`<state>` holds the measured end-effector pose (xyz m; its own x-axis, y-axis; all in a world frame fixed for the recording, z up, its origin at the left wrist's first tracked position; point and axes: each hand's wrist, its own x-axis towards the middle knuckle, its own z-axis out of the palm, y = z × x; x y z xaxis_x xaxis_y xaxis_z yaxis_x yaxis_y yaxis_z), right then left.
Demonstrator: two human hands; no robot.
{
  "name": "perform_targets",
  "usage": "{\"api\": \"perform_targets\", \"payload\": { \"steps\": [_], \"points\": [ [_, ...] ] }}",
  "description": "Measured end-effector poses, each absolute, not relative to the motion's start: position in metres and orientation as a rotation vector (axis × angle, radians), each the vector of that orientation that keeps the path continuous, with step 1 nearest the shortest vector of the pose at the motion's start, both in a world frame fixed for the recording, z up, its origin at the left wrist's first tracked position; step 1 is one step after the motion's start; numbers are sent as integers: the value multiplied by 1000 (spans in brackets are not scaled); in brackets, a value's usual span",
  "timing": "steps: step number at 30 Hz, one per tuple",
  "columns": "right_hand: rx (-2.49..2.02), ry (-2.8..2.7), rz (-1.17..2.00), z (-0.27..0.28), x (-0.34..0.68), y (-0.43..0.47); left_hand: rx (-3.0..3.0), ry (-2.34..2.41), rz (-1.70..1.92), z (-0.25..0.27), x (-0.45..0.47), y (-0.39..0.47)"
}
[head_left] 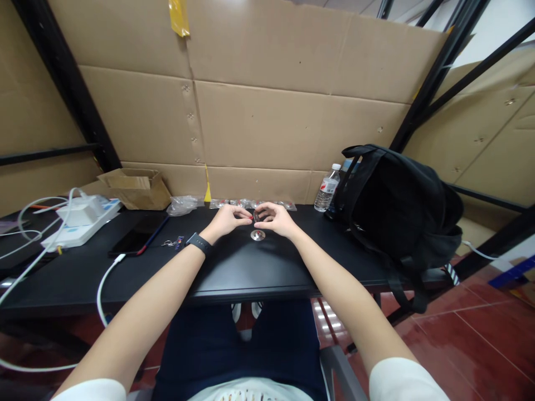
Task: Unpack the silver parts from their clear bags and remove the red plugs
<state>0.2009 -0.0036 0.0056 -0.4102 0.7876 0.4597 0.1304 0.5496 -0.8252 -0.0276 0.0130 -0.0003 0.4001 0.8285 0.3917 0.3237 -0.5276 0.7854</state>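
Observation:
My left hand [227, 220] and my right hand [276, 219] meet above the black table, fingertips almost touching. Between the thumb and fingers of my right hand is a small round metal disc [256, 216], tipped on edge and partly covered. The left fingers are pinched together at a tiny red piece [251, 218], too small to name exactly. Just below the hands, a shiny silver disc with a red centre [258, 235] lies on the table. Behind the hands runs a row of clear plastic packets [284, 205] with small red and metallic pieces in them.
To the right stand a water bottle [327, 189] and a black backpack [397, 206]. On the left are a phone [136, 236] with a pen on it, a keychain [173, 243], a crumpled plastic bag [183, 205], a cardboard box [140, 189] and a power strip [83, 223] with white cables.

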Motion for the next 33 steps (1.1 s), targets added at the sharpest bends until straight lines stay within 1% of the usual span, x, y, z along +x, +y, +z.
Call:
{"api": "perform_targets", "payload": {
  "steps": [13, 23, 33],
  "points": [
    [-770, -1924, 660, 2, 192, -5, 2476, 1113, 1021, 3, -22, 2],
    [-839, -1924, 638, -1, 192, -4, 2577, 1327, 1023, 6, -16, -4],
    [-816, -1845, 736, -5, 190, -1, 2605, 1312, 1069, 6, -11, -7]
  ]
}}
